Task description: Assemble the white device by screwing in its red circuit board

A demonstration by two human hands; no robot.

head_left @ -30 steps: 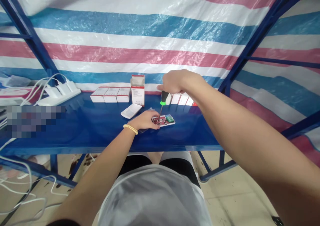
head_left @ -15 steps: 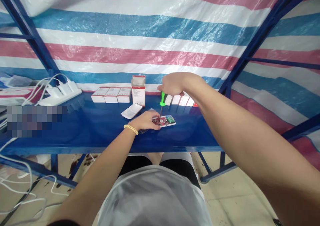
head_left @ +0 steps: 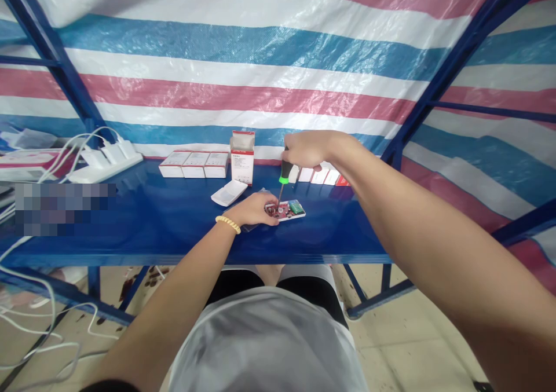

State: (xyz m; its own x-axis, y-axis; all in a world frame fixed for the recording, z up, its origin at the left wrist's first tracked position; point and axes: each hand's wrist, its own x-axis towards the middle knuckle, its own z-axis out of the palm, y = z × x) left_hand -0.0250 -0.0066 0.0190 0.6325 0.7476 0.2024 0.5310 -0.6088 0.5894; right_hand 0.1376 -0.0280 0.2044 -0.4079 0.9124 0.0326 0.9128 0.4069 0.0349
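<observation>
My right hand [head_left: 306, 149] is closed round the handle of a black and green screwdriver [head_left: 284, 175], held nearly upright. Its tip meets a red circuit board [head_left: 283, 209] that sits in a white casing and carries a green block at its right end. My left hand [head_left: 253, 208] grips the left end of this opened detector, thumb in front and fingers behind. A detached white cover [head_left: 229, 193] lies just behind my left hand. Under that hand is a dark, partly hidden piece that looks like a plastic bag [head_left: 251, 227].
Behind the work stand three white boxes [head_left: 193, 165] in a row and an upright opened box [head_left: 242, 159]. More small boxes [head_left: 319, 175] are partly hidden by my right hand. A power strip [head_left: 106, 165] with plugs and white cables occupies the blue table's [head_left: 143, 224] left end.
My right hand has turned slightly on the screwdriver, and more of its black handle now shows. The left hand and the casing stay in place.
</observation>
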